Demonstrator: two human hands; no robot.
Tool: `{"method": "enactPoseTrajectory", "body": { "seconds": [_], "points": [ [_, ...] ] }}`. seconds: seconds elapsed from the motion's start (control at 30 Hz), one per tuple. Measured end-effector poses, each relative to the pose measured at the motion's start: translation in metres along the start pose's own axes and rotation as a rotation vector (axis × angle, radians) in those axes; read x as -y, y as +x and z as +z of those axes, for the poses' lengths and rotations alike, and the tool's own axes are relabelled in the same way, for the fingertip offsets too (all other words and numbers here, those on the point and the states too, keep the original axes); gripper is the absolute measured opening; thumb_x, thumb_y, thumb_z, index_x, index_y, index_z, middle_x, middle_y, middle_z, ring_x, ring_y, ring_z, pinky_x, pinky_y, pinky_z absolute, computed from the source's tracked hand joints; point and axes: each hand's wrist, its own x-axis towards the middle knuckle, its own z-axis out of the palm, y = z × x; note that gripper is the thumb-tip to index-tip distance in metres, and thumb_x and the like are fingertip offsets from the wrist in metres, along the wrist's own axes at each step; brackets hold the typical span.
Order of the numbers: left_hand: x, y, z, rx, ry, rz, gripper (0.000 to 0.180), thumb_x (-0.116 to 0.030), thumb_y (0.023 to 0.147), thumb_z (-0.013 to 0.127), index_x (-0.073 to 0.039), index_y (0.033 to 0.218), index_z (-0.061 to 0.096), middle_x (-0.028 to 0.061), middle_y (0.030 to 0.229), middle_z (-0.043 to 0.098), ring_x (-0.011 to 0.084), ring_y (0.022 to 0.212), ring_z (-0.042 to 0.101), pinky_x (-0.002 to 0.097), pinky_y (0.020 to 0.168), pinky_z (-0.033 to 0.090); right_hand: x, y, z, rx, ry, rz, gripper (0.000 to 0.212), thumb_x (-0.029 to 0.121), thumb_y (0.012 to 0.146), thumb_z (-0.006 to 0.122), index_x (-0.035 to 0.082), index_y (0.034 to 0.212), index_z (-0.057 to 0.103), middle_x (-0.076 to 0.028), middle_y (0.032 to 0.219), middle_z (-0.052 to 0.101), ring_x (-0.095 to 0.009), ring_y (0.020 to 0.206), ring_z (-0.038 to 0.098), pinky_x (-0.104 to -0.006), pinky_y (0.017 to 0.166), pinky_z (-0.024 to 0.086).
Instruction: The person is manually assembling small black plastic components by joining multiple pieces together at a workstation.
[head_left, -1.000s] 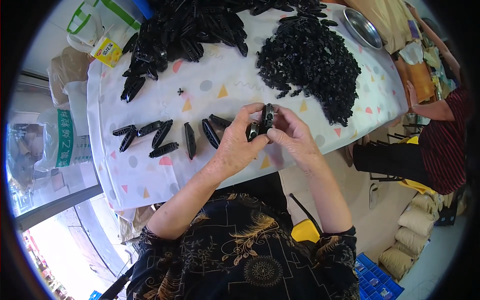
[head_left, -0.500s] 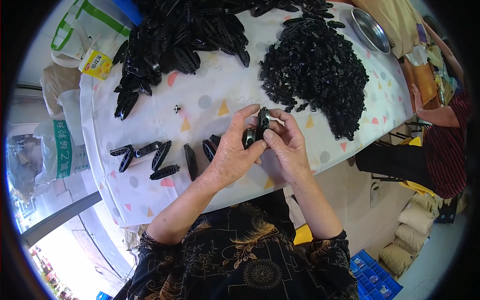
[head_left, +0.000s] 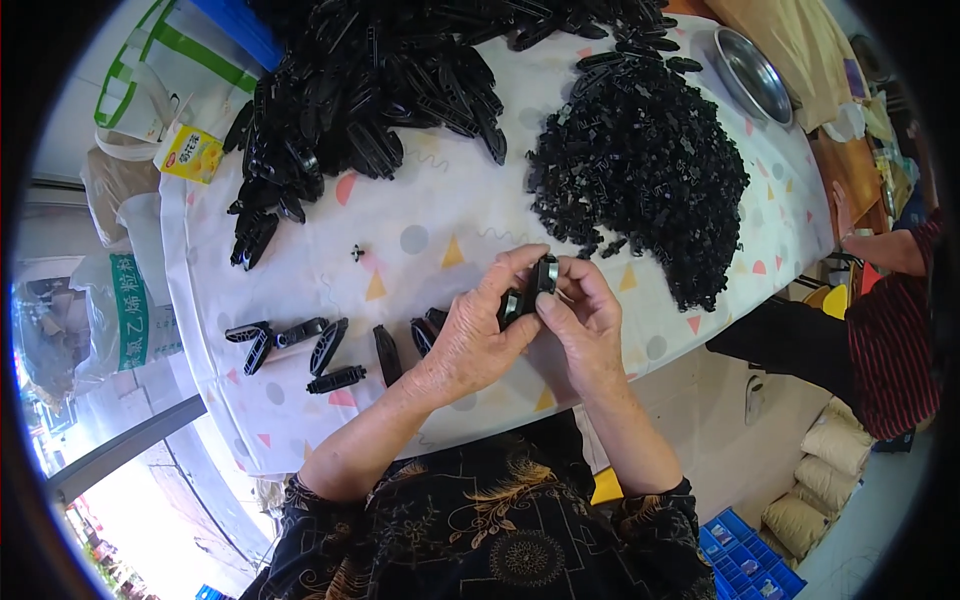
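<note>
My left hand [head_left: 468, 338] and my right hand [head_left: 587, 338] meet over the near part of the table. Between their fingertips stands a slim black plastic part [head_left: 543, 277] with a shiny face, gripped from both sides. A second black part [head_left: 510, 306] is tucked in my left hand, mostly covered by the fingers. My right thumb presses the lower end of the upright part. To the left of my hands lie several long black plastic parts [head_left: 328, 346], some touching each other. Beyond them a tiny dark piece [head_left: 357, 253] sits alone on the cloth.
A big heap of long black parts [head_left: 340, 85] fills the far left, and a pile of small black pieces [head_left: 640, 170] the far right. A metal bowl [head_left: 754, 76] and yellow box [head_left: 193, 155] stand near the edges. Another person's arm [head_left: 885, 248] is at right.
The whole view has shifted, so the table appears slightly lower. Both hands keep the same grip on the black part, having moved only slightly.
</note>
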Motion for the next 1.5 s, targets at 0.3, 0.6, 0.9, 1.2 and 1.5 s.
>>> {"method": "enactPoseTrajectory", "body": {
  "seconds": [0.3,0.6,0.9,1.2,1.5],
  "points": [
    [-0.014,-0.002,-0.012,0.134,0.27,0.212,0.036,-0.004,0.082,0.065,-0.008,0.116,0.054,0.008,0.092,0.063,0.0155,0.074,0.062,0.0288,0.065,0.049,0.03,-0.007,-0.05,0.188,-0.131,0.14,0.025,0.0,0.085,0.061,0.002,0.109,0.056,-0.004,0.101,0.062,-0.011,0.092,0.057,-0.0259,0.085,0.045],
    [-0.019,0.088,-0.05,-0.088,0.976,0.341,0.03,-0.026,0.082,0.066,-0.008,0.104,0.055,0.0153,0.086,0.063,0.0332,0.077,0.063,0.0404,0.065,0.05,0.043,0.032,-0.074,-0.016,-1.663,-0.515,0.031,-0.006,0.071,0.061,0.004,0.1,0.058,-0.01,0.091,0.052,-0.027,0.08,0.056,-0.0355,0.064,0.048],
    [-0.022,0.13,-0.049,-0.131,1.306,0.188,0.028,-0.021,0.084,0.061,-0.005,0.103,0.048,0.0213,0.088,0.062,0.0395,0.085,0.062,0.0472,0.072,0.05,0.041,0.026,-0.072,-0.091,-0.774,-0.356,0.014,0.01,0.086,0.062,0.007,0.099,0.056,-0.009,0.083,0.06,-0.019,0.067,0.059,-0.0263,0.059,0.048],
    [-0.022,0.044,-0.017,-0.09,0.108,-0.033,0.037,-0.01,0.087,0.058,0.0,0.121,0.045,0.0115,0.099,0.06,0.021,0.083,0.065,0.0293,0.069,0.051,0.028,-0.013,-0.06,0.068,0.369,0.004,0.014,0.012,0.093,0.055,0.01,0.107,0.053,-0.012,0.091,0.062,-0.017,0.071,0.06,-0.0253,0.059,0.051],
    [-0.034,-0.026,0.035,-0.021,-0.23,-0.09,0.04,-0.008,0.088,0.057,0.0,0.125,0.044,0.0102,0.105,0.06,0.0185,0.091,0.064,0.0263,0.074,0.051,0.028,-0.042,-0.051,0.073,0.333,0.038,0.013,0.01,0.092,0.056,0.005,0.104,0.054,-0.014,0.096,0.063,-0.017,0.076,0.062,-0.0253,0.064,0.052]
  ]
}}
